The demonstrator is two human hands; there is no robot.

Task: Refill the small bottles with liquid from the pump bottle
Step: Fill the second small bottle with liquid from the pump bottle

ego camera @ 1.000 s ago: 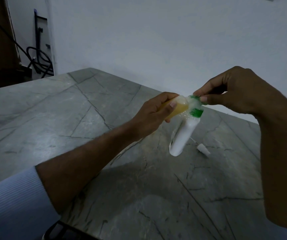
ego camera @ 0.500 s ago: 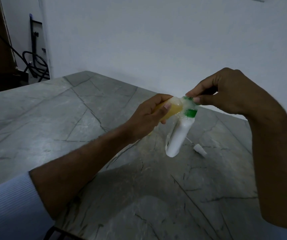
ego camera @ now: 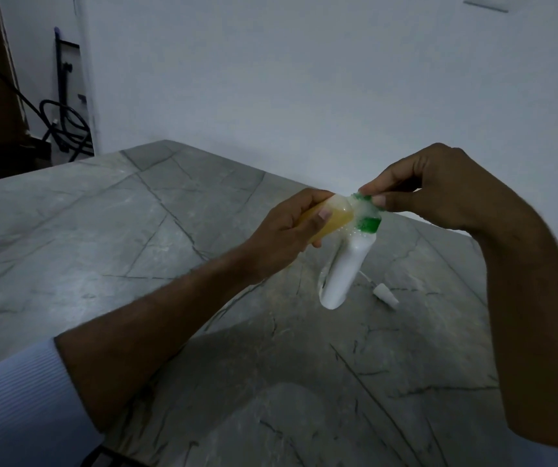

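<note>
While the left hand point(ego camera: 291, 227) grips a small bottle point(ego camera: 434, 219) of amber liquid tilted against the green pump head point(ego camera: 368, 221), the right hand point(ego camera: 439, 187) pinches that head atop the white pump bottle point(ego camera: 345, 267), held above the table point(ego camera: 136, 230). Step: dispensing. Next, judged: steady mouth alignment; foam suggests spillage. White cap point(ego camera: 385, 295) lies on table.

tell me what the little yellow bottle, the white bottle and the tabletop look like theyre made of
Small bottle: probably clear soft plastic, since yellow liquid shows through its wall. White bottle: opaque plastic by the look, smooth with a slight sheen, under a green collar. Tabletop: looks like grey stone or a stone-look slab, matte, with dark veins and crack-like lines.
</note>
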